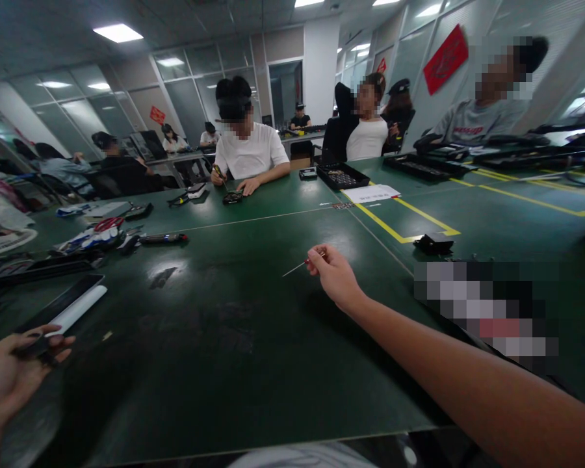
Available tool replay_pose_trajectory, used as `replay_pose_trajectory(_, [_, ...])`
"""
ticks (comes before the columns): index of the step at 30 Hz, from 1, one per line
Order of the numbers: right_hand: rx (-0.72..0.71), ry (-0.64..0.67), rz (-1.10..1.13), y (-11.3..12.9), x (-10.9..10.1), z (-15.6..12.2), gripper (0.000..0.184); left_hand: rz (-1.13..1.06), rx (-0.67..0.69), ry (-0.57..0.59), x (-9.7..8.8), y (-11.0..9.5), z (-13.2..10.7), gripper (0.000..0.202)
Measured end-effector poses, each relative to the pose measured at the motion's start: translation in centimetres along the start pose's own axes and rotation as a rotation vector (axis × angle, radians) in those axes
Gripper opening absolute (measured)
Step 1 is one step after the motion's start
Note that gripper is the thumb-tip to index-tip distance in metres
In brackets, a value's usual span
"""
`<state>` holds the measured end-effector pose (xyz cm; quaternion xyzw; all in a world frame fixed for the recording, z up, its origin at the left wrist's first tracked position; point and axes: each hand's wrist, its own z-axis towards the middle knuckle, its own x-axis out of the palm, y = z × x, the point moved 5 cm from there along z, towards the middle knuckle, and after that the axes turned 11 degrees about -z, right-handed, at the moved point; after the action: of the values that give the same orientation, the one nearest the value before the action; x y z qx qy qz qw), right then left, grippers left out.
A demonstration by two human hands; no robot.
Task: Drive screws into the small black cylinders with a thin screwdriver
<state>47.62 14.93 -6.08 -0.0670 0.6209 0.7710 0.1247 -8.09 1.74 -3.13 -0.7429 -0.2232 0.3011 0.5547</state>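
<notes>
My right hand point(332, 273) reaches out over the middle of the green table point(234, 325) and pinches a thin small screwdriver point(297, 266) whose metal tip points left. My left hand point(10, 370) is at the lower left edge, palm up, with its fingers curled around a small dark part point(36, 346). Beside that hand lie a black flat device point(61, 302) and a white bar point(78, 309).
Scissors with red handles point(108, 223), tools and trays crowd the left side. A small black box point(433, 244) sits by yellow floor-tape lines point(394, 231). A person in a white shirt point(251, 153) works across the table; others sit at the right and behind.
</notes>
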Motion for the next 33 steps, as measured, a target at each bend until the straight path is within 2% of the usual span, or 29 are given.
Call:
replay_pose_trajectory(1, [0.002, 0.001, -0.006, 0.1, 0.0, 0.0, 0.024, -0.089, -0.008, 0.002, 1.4, -0.7, -1.2, 0.014])
replay_pose_trajectory(3, [0.006, 0.002, -0.009, 0.2, 0.0, -0.1, 0.024, -0.13, -0.005, -0.003, 4.3, -2.1, -3.4, 0.006])
replay_pose_trajectory(6, [0.009, 0.007, -0.019, 0.6, -0.1, -0.3, 0.026, -0.155, 0.006, 0.166, 9.9, -3.9, -5.6, 0.007])
replay_pose_trajectory(8, [0.009, 0.021, -0.062, 0.9, -0.1, -0.4, 0.03, -0.163, 0.045, 0.32, 13.7, -4.7, -6.3, 0.015])
replay_pose_trajectory(10, [0.003, 0.032, -0.111, 1.3, -0.2, -0.6, 0.035, -0.095, 0.154, 0.499, 17.8, -5.3, -6.9, 0.03])
replay_pose_trajectory(12, [-0.016, 0.039, -0.144, 1.8, -0.3, -0.7, 0.039, 0.062, 0.294, 0.574, 21.7, -5.5, -7.7, 0.038])
replay_pose_trajectory(15, [-0.041, 0.043, -0.175, 2.3, -0.4, -0.9, 0.04, 0.283, 0.523, 0.653, 27.5, -5.4, -9.8, 0.029])
replay_pose_trajectory(17, [-0.05, 0.034, -0.185, 2.3, -0.4, -0.9, 0.04, 0.323, 0.625, 0.78, 31.1, -4.9, -11.6, 0.03])
replay_pose_trajectory(19, [-0.058, 0.017, -0.166, 2.1, -0.5, -0.7, 0.038, 0.322, 0.706, 0.872, 33.9, -4.1, -13.0, 0.029])
replay_pose_trajectory(21, [-0.059, 0.008, -0.097, 1.8, -0.5, -0.6, 0.035, 0.326, 0.779, 0.896, 35.7, -3.2, -13.8, 0.029])
replay_pose_trajectory(24, [-0.049, -0.006, 0.05, 1.4, -0.4, -0.4, 0.029, 0.324, 0.825, 0.87, 36.7, -1.9, -14.2, 0.033])
replay_pose_trajectory(28, [-0.033, -0.02, 0.126, 1.4, -0.4, -0.3, 0.027, 0.334, 0.827, 0.843, 36.4, -1.0, -14.2, 0.035])
replay_pose_trajectory(33, [-0.053, -0.004, 0.019, 1.4, -0.1, -0.3, 0.023, 0.318, 0.829, 0.845, 36.0, -1.1, -14.4, 0.031])
